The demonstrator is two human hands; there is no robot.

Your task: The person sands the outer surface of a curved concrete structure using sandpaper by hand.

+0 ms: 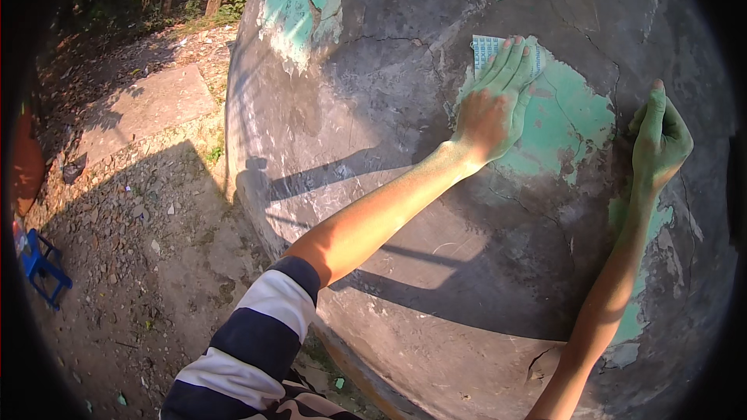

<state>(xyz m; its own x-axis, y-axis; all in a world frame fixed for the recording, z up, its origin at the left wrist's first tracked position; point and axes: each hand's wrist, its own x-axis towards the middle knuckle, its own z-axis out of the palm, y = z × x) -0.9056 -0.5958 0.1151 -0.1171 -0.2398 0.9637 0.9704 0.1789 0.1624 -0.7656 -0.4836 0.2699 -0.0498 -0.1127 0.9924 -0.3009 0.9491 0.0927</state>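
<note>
Left hand (490,113) pressing sandpaper (486,50), cracked wall (373,93)

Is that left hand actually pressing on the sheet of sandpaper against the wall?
Touching. The head view shows the left hand laid flat, fingers spread over the sandpaper sheet, pinning it to the grey wall.

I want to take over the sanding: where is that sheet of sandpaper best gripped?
Probably by the top left corner of the sandpaper, coming from above. The left hand lies flat over its lower part, pressing it to the wall, so only that upper edge shows free beyond the fingers.
</note>
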